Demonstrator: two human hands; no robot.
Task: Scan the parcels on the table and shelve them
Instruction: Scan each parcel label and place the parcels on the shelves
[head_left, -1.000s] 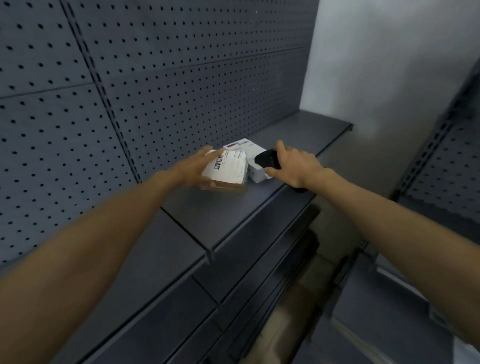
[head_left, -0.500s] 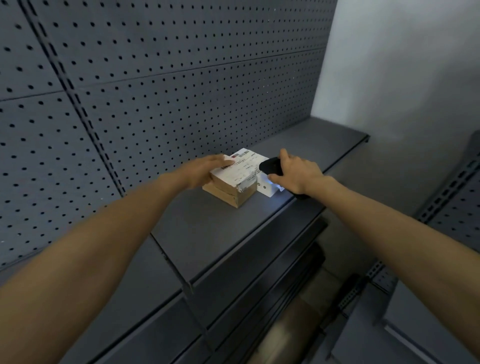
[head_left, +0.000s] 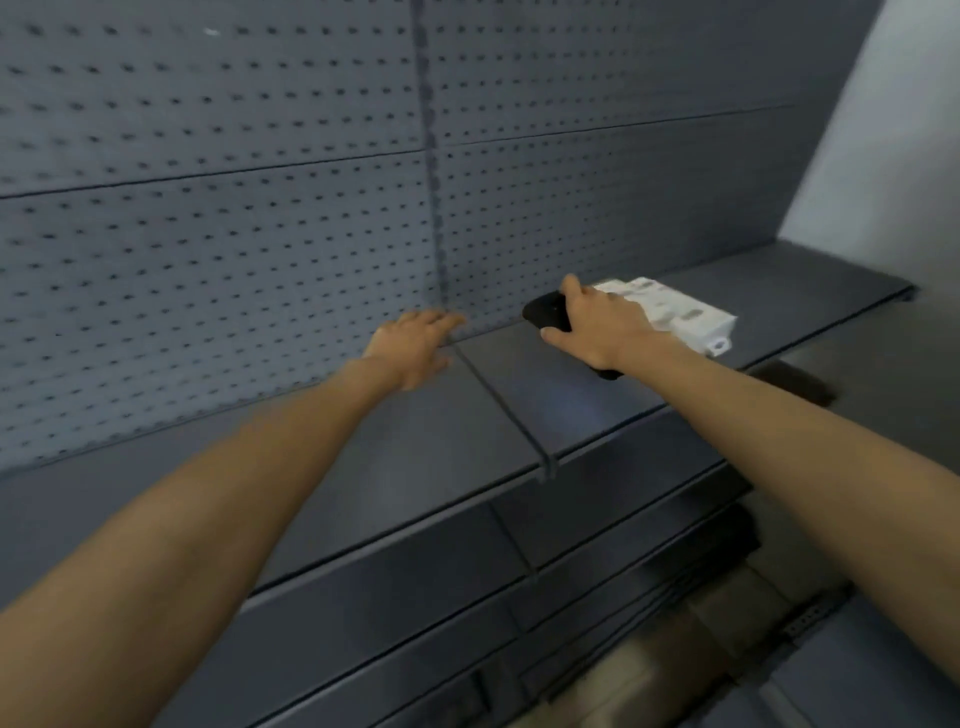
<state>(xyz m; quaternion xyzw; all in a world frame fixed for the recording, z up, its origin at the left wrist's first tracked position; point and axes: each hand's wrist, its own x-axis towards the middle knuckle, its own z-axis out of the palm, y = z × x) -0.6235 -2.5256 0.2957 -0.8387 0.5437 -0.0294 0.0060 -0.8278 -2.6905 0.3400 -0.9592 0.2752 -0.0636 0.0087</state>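
White-labelled parcels (head_left: 680, 314) lie on the dark grey shelf (head_left: 545, 405) to the right, blurred and partly hidden behind my right hand; I cannot tell them apart. My right hand (head_left: 597, 327) grips a black handheld scanner (head_left: 545, 314), whose head points left and whose handle end shows below my wrist. My left hand (head_left: 415, 345) hovers over the shelf near the pegboard's upright seam with its fingers spread and holds nothing. It is well left of the parcels.
A perforated grey back panel (head_left: 234, 234) rises behind the shelf. Lower shelves (head_left: 597, 561) step out beneath the front edge. A pale wall (head_left: 883, 156) closes the right end. A joint line (head_left: 498, 395) crosses the shelf between my hands.
My left hand has let go of the brown labelled parcel and drawn back to the left. The view has swung left, so the parcels now sit far right.
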